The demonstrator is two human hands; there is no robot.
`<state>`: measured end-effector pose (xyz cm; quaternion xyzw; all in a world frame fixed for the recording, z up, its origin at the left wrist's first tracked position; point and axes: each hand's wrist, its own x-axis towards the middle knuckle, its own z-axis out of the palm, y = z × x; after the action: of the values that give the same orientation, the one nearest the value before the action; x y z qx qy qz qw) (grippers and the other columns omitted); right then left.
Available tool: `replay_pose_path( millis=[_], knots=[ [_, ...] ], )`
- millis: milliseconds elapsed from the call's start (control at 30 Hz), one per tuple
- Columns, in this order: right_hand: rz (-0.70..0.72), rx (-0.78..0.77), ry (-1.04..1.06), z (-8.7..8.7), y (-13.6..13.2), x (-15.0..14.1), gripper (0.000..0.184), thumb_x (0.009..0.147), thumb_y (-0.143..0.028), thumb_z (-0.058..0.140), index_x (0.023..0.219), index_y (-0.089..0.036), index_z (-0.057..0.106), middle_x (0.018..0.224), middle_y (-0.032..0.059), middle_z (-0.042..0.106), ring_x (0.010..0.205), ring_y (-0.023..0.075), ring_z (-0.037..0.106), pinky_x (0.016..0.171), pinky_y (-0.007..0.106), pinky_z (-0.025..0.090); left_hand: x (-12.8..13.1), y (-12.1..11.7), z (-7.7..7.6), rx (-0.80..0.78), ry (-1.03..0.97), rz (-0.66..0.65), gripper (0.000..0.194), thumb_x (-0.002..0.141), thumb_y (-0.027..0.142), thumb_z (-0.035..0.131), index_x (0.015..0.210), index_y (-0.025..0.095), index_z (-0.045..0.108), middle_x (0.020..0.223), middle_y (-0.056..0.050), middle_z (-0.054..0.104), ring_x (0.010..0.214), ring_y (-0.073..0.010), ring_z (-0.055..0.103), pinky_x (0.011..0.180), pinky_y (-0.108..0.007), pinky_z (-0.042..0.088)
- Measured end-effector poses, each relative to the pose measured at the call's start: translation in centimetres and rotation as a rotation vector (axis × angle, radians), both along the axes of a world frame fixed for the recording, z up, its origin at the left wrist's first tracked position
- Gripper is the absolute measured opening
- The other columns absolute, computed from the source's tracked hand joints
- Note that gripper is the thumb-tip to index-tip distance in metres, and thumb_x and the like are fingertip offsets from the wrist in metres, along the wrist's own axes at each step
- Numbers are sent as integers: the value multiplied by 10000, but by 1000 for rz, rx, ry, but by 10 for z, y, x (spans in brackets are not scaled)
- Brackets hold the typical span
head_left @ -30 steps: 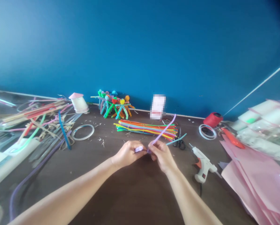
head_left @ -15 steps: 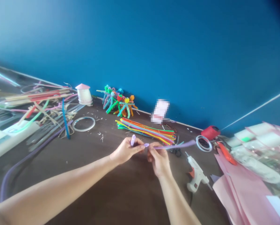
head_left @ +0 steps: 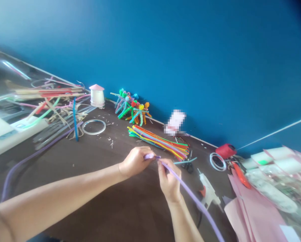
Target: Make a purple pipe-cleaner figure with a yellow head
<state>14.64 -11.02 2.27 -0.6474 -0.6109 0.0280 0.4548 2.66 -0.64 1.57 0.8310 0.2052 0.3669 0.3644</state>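
A lilac pipe cleaner [head_left: 190, 193] runs from my fingers down to the lower right of the view. My left hand [head_left: 136, 162] pinches its short, bent end, which sticks out past the fingertips. My right hand [head_left: 168, 181] grips the same pipe cleaner just beside the left fingertips, and the long length trails past that wrist. Both hands are close together above the dark tabletop [head_left: 72, 168]. A bundle of multicoloured pipe cleaners [head_left: 157, 141] lies just beyond them, and small scissors [head_left: 189, 167] sit partly hidden behind my right hand.
Beyond the bundle stand pipe-cleaner figures [head_left: 132, 109] against the blue wall [head_left: 165, 50]. A white glue gun [head_left: 208, 191] lies right of my right hand. Pink paper sheets [head_left: 251, 215] and a red spool [head_left: 226, 150] are at right; tape rings and tangled strips are at left.
The long end of the pipe cleaner has swung from pointing right to trailing down towards me. The whole view has tilted further, and both hands stay together on the pipe cleaner.
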Motion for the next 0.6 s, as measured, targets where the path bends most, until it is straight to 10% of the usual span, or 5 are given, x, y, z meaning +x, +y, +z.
replay_pose_path(
  millis=[233,400,600],
  knots=[
    [6,-152,470,-8,9,10,162,771,-313,527,671,-186,526,579,-8,518,501,111,465,483,228,391,-6,8,0,151,108,-283,185,789,234,475,792,183,652,729,-41,622,703,-136,571,650,-214,412],
    [195,-235,1084,-14,14,14,204,691,-351,602,679,-203,463,493,-79,377,356,50,293,362,185,267,-3,6,7,-281,-55,-384,181,739,287,562,739,131,654,656,-31,609,607,-109,544,593,-205,418],
    [202,-91,1064,-16,13,9,200,725,-349,589,688,-206,453,460,-83,376,372,62,330,384,184,279,3,-3,9,-838,-166,-341,228,636,338,657,669,114,627,527,21,549,513,-75,493,518,-191,401]
  ],
)
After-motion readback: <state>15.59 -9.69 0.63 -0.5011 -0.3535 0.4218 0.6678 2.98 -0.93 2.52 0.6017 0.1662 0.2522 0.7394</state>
